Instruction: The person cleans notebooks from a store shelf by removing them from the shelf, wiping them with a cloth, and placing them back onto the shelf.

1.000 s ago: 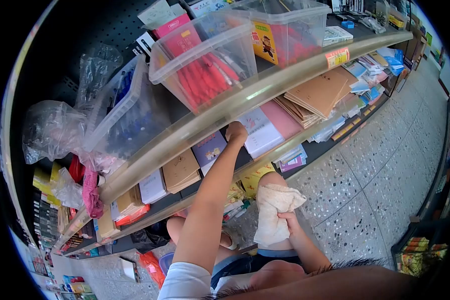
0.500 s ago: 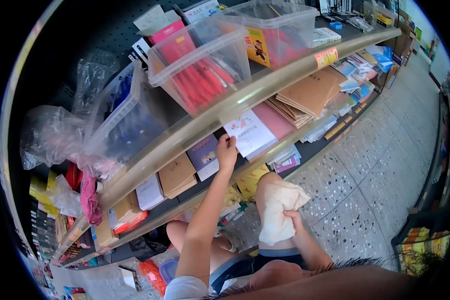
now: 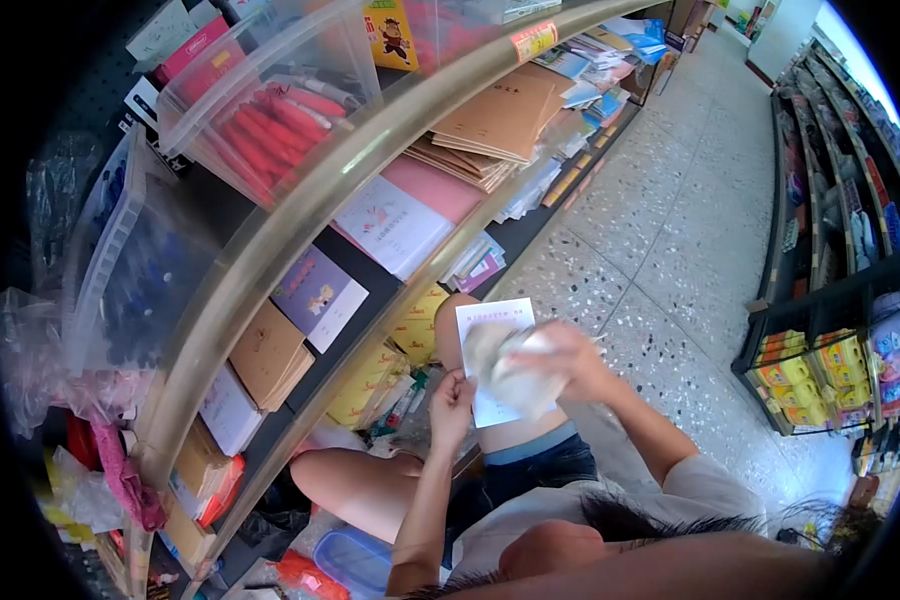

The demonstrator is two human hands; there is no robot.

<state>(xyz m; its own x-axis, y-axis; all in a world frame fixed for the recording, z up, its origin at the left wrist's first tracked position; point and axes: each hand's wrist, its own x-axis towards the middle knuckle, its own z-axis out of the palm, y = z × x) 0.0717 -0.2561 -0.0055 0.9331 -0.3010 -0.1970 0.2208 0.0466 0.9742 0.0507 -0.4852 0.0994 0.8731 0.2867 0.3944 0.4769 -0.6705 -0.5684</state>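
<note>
A white booklet [image 3: 500, 411] with printed lines at its top lies over my raised thigh. My left hand [image 3: 452, 405] pinches its left edge with closed fingers. My right hand [image 3: 572, 364] is wrapped around a cream cloth [image 3: 507, 357] and presses it over the middle of the booklet, hiding much of the page. Both cloth and right hand are smeared by motion. On the shelf to the left lie a white booklet with a pink drawing [image 3: 390, 222] and a purple booklet [image 3: 317, 290].
Brown notebooks [image 3: 495, 115] are stacked on the lower shelf. Above it stand clear plastic bins, one with red pens [image 3: 280, 128], another with blue items [image 3: 135, 270]. A metal shelf edge [image 3: 390, 110] runs between them. Behind my right arm is a rack of yellow packs [image 3: 785, 375].
My left hand has come from the shelf to my thigh, where it now holds a white booklet. My right hand has brought the cloth onto the booklet. The view has shifted right.
</note>
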